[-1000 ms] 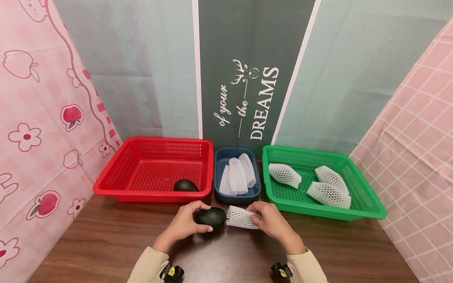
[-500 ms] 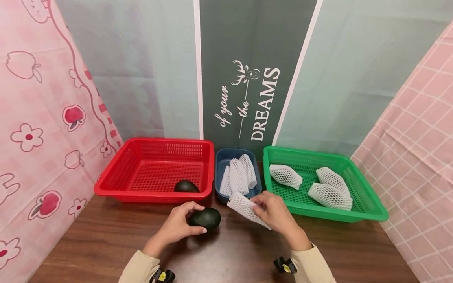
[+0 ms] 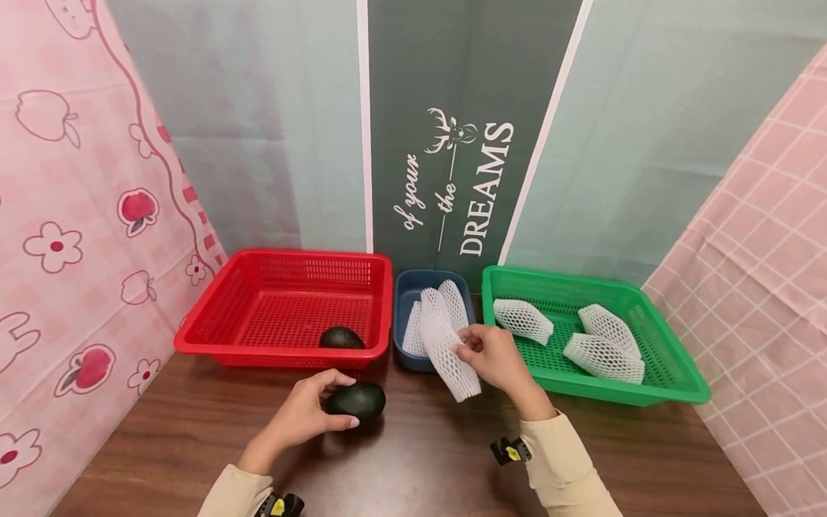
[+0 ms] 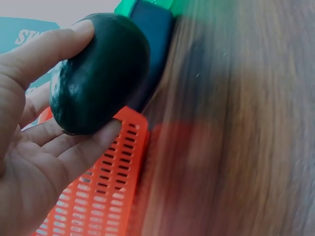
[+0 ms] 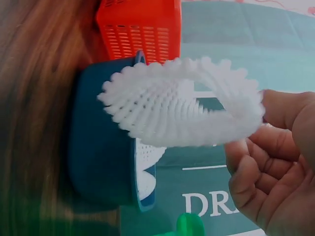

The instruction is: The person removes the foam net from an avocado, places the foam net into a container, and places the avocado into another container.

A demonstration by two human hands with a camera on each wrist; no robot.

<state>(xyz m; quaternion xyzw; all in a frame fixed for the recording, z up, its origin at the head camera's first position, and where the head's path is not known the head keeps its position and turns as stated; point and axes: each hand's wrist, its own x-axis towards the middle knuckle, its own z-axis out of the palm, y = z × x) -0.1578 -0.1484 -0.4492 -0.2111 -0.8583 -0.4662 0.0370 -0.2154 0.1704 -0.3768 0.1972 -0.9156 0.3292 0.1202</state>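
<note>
A dark green avocado [image 3: 359, 402] is gripped between the thumb and fingers of my left hand [image 3: 309, 411], in front of the red basket. In the left wrist view the same avocado [image 4: 101, 73] shows smooth and glossy. My right hand [image 3: 496, 360] pinches the side of a white foam net sleeve [image 3: 454, 362], which hangs tilted over the front rim of the blue bin [image 3: 413, 362]. Its open end faces the camera in the right wrist view, where the foam net sleeve [image 5: 182, 103] looks hollow. More white foam net sleeves [image 3: 413, 332] lie in the bin, partly hidden.
At the left stands the red basket [image 3: 284, 353] with another avocado [image 3: 341, 337] inside. The green basket [image 3: 594, 391] at the right holds several netted pieces [image 3: 604, 357]. All three containers stand along the back of the brown wooden table [image 3: 413, 459], before a curtain.
My left hand has drawn the avocado leftward, away from the foam net sleeve. My right hand has raised the sleeve from near the table and carried it back to the blue bin's front rim.
</note>
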